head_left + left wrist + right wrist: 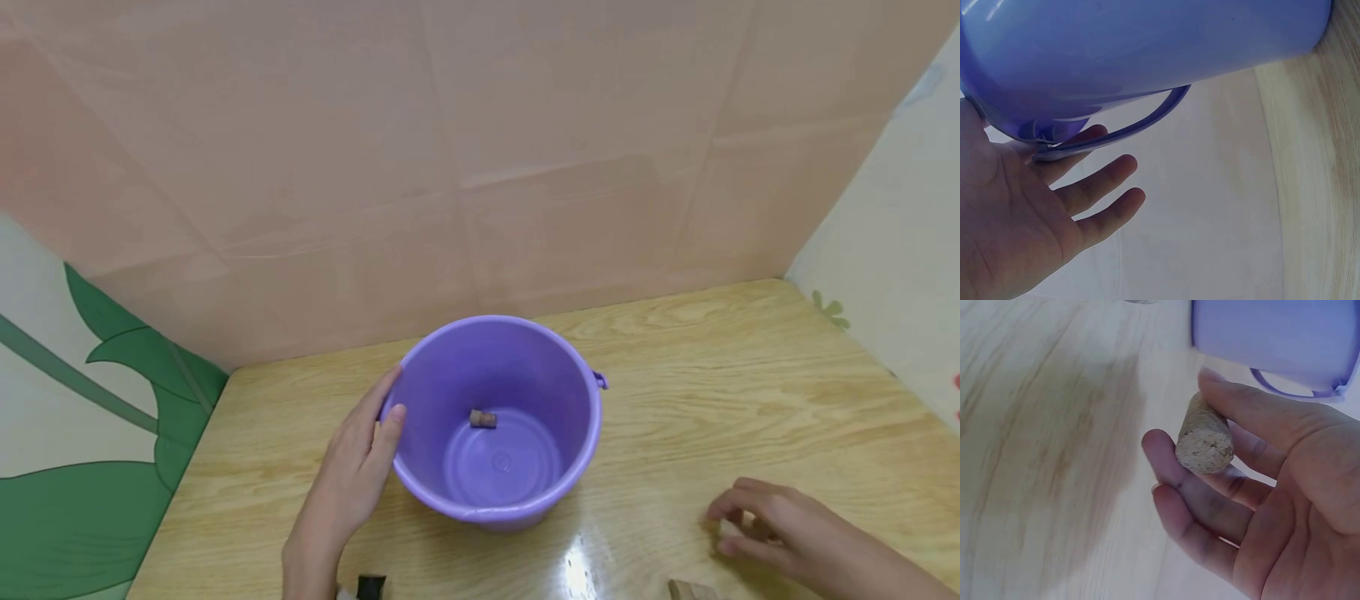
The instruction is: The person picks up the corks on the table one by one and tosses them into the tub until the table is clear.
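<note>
The right hand [787, 527] pinches a cork [1205, 450], seemingly mid-pickup, next needing a lift to the bucket [495, 358] that the straight-fingered left hand [351, 471] touches.

So the bucket [498, 367] is purple all over from where I'm standing, handle [1141, 126] included, while one cork [1207, 440] is sandy tan with a speckled end and the smaller stopper [483, 419] goes from tan to reddish brown. Table [697, 400]'s a yellowish, streaky wood grain, the backdrop [450, 150] is pinkish beige, and there are dark-outlined green leaves [82, 508] on whitish wall [45, 417] to the left.
</note>
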The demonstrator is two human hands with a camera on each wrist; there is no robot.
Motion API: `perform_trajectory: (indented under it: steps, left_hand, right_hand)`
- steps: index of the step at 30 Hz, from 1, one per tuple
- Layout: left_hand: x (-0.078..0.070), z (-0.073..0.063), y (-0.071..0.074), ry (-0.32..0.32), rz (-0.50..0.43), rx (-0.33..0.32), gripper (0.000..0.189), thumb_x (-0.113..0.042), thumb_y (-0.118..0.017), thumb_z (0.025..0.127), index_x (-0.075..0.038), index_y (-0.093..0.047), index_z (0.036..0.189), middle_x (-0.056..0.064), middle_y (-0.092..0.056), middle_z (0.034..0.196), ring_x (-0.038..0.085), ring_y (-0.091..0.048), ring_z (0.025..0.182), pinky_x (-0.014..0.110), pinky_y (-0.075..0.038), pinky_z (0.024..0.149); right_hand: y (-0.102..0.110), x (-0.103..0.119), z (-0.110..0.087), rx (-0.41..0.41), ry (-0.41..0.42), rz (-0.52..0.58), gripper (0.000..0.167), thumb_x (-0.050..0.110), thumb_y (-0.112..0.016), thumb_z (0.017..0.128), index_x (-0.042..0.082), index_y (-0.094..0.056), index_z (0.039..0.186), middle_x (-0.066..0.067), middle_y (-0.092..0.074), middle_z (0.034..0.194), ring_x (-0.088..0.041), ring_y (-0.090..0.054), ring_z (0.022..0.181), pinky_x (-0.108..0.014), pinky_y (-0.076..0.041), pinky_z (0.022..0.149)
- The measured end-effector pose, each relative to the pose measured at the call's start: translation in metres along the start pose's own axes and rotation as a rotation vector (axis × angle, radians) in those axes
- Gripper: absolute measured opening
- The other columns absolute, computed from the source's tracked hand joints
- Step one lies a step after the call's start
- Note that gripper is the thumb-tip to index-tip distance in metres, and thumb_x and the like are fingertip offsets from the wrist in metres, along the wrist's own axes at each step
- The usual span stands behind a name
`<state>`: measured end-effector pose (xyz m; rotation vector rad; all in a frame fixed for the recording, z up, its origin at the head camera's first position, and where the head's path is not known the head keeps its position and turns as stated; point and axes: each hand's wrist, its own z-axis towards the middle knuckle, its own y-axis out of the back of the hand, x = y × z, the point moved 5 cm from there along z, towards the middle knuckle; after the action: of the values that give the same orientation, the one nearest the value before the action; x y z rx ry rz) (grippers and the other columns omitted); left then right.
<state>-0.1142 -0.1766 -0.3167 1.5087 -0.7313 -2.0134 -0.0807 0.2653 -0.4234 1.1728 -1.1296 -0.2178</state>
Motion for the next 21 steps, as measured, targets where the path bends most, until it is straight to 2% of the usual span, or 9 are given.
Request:
perform_trajectory:
  steps: [5,13,18,21]
  left_hand:
    - [0.0,0.0,0.0,-0.002,0.002,0.001,0.05,-0.039,-0.037,0.108,-0.022,-0.034,0.155,0.005,-0.041,0.157,0.029,-0.039,0.144,0.053,-0.032,0.119]
    - [0.0,0.001,0.001,-0.004,0.003,-0.001,0.051,-0.039,-0.038,0.108,-0.02,-0.035,0.155,0.006,-0.041,0.157,0.03,-0.04,0.144,0.054,-0.033,0.119]
    - [0.0,0.001,0.0,-0.008,0.004,-0.003,0.051,-0.039,-0.038,0.108,-0.02,-0.035,0.155,0.005,-0.042,0.156,0.029,-0.041,0.143,0.053,-0.034,0.119]
    - [0.001,0.001,0.0,-0.001,0.005,-0.001,0.051,-0.04,-0.037,0.107,-0.021,-0.035,0.155,0.004,-0.042,0.157,0.028,-0.041,0.143,0.052,-0.034,0.119]
  right_hand:
    - [0.002,0.009,0.005,-0.045,0.053,-0.028,0.018,0.023,-0.07,0.092,0.011,-0.069,0.106,0.005,-0.067,0.094,0.013,-0.054,0.082,-0.017,-0.051,0.057]
    - [0.006,0.031,0.014,-0.177,0.155,-0.098,0.018,0.014,-0.076,0.087,0.013,-0.07,0.103,0.005,-0.071,0.094,0.011,-0.056,0.08,-0.017,-0.052,0.056]
    - [0.006,0.043,0.014,-0.161,0.142,-0.055,0.019,0.013,-0.073,0.089,0.012,-0.069,0.108,0.004,-0.071,0.096,0.012,-0.053,0.076,-0.016,-0.049,0.053]
    - [0.01,0.052,0.016,-0.208,0.139,-0.076,0.019,0.012,-0.073,0.089,0.015,-0.069,0.108,0.008,-0.071,0.097,0.013,-0.052,0.074,-0.014,-0.047,0.053]
